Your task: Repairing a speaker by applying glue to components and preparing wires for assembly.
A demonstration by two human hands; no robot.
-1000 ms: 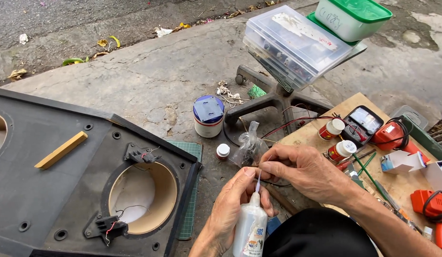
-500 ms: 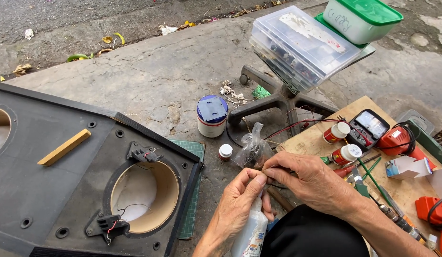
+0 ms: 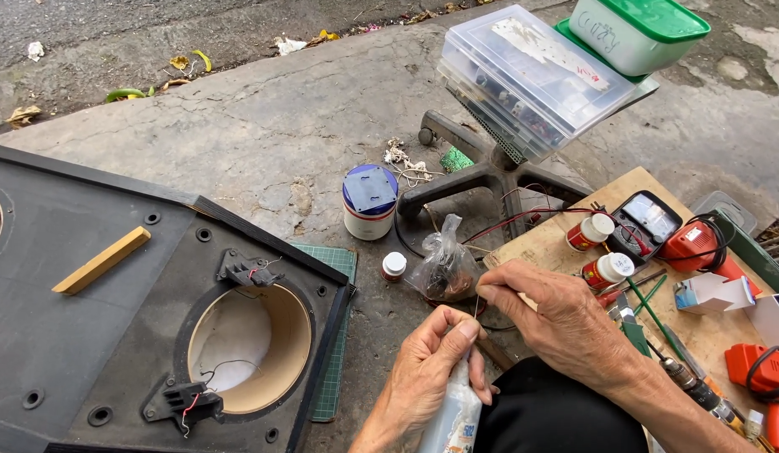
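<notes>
My left hand (image 3: 430, 376) is wrapped tight around a small white glue bottle (image 3: 452, 419), thumb up by its tip, low near the bottom edge of the view. My right hand (image 3: 566, 323) is pinched shut on a thin wire (image 3: 477, 307), held just over the bottle tip, so I judge the gluing is only at its start. I can't tell if any glue is on the wire yet. Just behind my hands a little clear bag (image 3: 444, 268) of dark parts lies on the concrete ground (image 3: 280, 126), beside a small white cap (image 3: 394, 264) and a white tub with a blue lid (image 3: 369, 201). To the left lies the black speaker panel (image 3: 88, 335) on a green mat, its round hole (image 3: 249, 346) with nothing in it and loose wires at its rim, so I think that part is not done. To the right, the wooden board (image 3: 700, 335) holds a meter, two small bottles and tools.
</notes>
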